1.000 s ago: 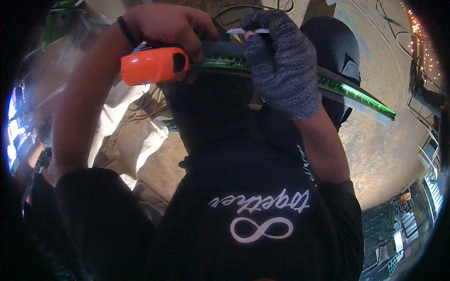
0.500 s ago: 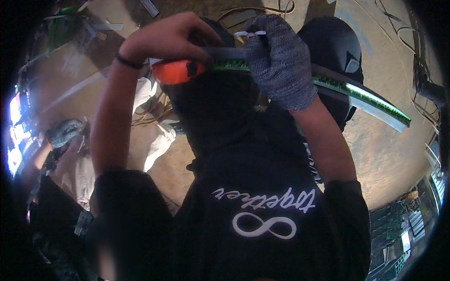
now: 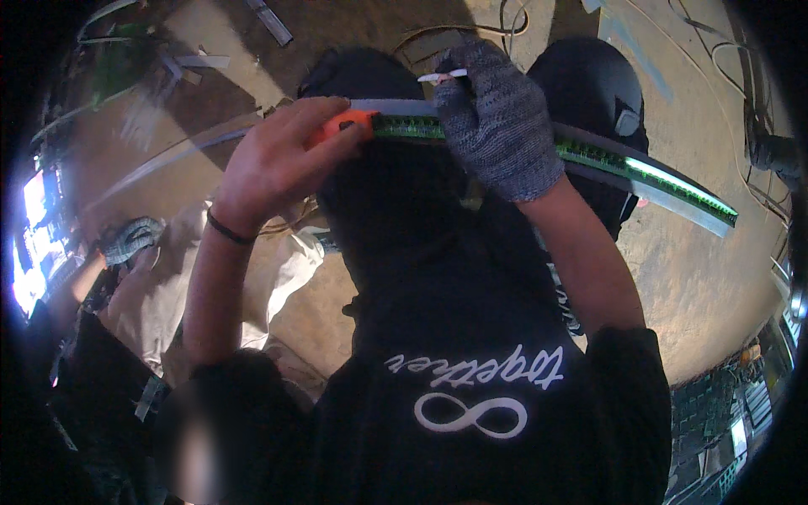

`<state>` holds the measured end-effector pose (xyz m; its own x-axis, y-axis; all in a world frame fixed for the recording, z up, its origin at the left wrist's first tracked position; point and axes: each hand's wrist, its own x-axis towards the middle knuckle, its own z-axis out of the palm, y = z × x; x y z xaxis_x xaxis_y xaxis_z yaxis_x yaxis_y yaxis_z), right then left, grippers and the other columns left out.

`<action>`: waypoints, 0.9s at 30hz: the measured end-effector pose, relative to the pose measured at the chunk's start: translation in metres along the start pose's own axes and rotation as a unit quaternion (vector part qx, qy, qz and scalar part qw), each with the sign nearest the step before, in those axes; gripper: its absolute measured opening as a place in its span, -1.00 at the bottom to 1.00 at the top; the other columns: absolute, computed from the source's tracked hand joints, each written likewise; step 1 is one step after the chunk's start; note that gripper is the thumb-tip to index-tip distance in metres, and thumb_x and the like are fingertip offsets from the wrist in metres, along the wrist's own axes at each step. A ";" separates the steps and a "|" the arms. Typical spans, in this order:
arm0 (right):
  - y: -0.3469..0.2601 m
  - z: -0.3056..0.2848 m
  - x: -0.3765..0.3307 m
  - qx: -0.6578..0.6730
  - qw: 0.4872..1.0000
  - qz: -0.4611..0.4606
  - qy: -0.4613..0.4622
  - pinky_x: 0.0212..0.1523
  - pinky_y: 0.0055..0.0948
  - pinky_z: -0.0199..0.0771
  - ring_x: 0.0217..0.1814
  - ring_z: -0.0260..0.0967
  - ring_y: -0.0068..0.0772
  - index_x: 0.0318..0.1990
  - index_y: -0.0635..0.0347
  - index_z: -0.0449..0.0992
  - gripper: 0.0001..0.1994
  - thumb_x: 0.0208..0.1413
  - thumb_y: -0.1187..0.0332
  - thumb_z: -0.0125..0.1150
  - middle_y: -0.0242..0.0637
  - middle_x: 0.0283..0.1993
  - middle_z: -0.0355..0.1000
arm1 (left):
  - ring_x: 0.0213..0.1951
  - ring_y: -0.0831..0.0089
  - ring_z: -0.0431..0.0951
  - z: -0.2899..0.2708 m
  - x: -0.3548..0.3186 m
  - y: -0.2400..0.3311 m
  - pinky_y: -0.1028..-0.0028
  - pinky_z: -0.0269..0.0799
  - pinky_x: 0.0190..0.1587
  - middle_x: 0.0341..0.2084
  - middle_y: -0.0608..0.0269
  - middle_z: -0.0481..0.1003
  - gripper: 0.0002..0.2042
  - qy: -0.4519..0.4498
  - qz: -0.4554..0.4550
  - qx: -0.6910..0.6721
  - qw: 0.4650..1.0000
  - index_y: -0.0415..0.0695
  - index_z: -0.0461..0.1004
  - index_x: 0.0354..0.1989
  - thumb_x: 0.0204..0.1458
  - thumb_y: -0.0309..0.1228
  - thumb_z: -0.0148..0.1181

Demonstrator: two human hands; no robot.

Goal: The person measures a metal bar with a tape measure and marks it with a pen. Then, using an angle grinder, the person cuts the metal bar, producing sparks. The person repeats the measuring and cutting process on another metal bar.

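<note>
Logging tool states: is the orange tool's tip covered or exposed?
Cannot tell: the left hand wraps the orange tool, hiding its tip against the green strip.

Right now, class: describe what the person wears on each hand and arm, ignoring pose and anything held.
The left hand is bare, with a thin dark band around the wrist. The right hand wears a grey knitted glove. Both forearms are uncovered; black sleeves are pushed up near the elbows.

My bare left hand (image 3: 278, 164) wraps an orange-handled tool (image 3: 343, 124) at the end of a long, thin green circuit strip backed by grey metal (image 3: 640, 172). My right hand (image 3: 497, 126), in a grey knitted glove, grips the strip just beside it, pinching a small white piece (image 3: 442, 77). Below lies a brown dusty floor (image 3: 699, 269).
</note>
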<state>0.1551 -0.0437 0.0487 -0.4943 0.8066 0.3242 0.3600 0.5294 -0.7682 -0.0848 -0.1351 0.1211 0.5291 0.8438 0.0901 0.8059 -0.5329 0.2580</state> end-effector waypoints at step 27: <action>0.005 0.001 -0.003 -0.034 0.999 0.010 -0.010 -0.10 -0.03 0.50 -0.13 0.51 0.04 -0.11 0.15 0.49 -0.73 0.22 0.17 0.06 -0.03 -0.18 0.50 | -0.28 0.18 0.60 0.003 0.001 -0.019 0.33 0.59 -0.38 -0.17 0.07 0.51 -0.66 0.006 0.089 -0.021 0.996 -0.06 0.49 -0.09 -0.09 -0.42 0.37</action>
<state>0.1569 -0.0437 0.0436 -0.5026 0.8115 0.2980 0.4226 0.5314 -0.7342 -0.0987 -0.1238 0.1133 0.6594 0.7369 0.1488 0.6876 -0.6712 0.2770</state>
